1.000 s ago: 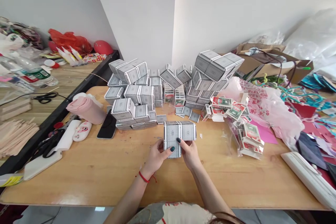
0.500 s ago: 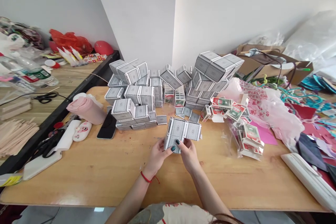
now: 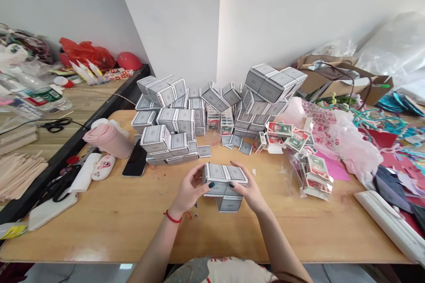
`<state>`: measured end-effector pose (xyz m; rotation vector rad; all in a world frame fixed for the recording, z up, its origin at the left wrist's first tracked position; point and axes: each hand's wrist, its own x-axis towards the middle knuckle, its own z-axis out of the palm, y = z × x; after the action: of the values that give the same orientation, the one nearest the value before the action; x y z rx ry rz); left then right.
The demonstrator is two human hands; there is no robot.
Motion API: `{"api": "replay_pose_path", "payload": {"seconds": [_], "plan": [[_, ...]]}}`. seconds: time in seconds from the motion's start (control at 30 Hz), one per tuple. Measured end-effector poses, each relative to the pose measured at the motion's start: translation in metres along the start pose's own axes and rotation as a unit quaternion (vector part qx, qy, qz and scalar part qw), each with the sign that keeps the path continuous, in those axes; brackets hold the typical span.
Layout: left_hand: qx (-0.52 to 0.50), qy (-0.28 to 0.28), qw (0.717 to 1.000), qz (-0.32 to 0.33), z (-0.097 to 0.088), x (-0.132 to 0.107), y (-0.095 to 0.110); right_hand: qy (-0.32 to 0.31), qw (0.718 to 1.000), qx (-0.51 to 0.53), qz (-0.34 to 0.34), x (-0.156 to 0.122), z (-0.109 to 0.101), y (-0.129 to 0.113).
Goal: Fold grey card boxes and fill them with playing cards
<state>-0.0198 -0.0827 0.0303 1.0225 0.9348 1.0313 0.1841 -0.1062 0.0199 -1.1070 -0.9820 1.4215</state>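
Between my two hands is a block built of grey-patterned playing cards (image 3: 226, 174), made of joined box shapes with a smaller box jutting out underneath toward me. My left hand (image 3: 192, 188) grips its left end, thumb on the near edge. My right hand (image 3: 250, 190) holds the right end, with fingers over the far top edge and thumb in front. Beyond them stand similar card blocks, in a left stack (image 3: 168, 139) and a taller right stack (image 3: 262, 93). A few loose cards (image 3: 241, 145) lie flat in front of the stacks.
Opened red-and-green card boxes (image 3: 317, 170) and clear plastic wrap lie at right, near a pink-white plastic bag (image 3: 345, 141). On the left are a black phone (image 3: 135, 161), a pink roll (image 3: 108, 139), black scissors (image 3: 63, 185) and a white glue gun (image 3: 53, 210). A long white case (image 3: 388, 225) borders the right.
The card block has been turned, so its smaller box now points down toward me instead of out to the right. My hands have spread to its two ends.
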Motion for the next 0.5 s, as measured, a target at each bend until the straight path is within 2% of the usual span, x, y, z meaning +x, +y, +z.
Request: {"api": "replay_pose_path", "payload": {"seconds": [0.1, 0.23, 0.5], "plan": [[0.018, 0.0, 1.0, 0.011, 0.008, -0.002, -0.004, 0.032, 0.999, -0.02, -0.008, -0.001, 0.007, -0.003], [0.067, -0.005, 0.997, 0.026, 0.012, -0.007, -0.001, 0.052, 0.998, -0.016, -0.014, -0.004, 0.002, 0.002], [0.065, 0.0, 0.998, 0.016, 0.015, -0.003, 0.006, 0.038, 0.999, 0.013, 0.029, -0.005, 0.0, 0.003]]}}
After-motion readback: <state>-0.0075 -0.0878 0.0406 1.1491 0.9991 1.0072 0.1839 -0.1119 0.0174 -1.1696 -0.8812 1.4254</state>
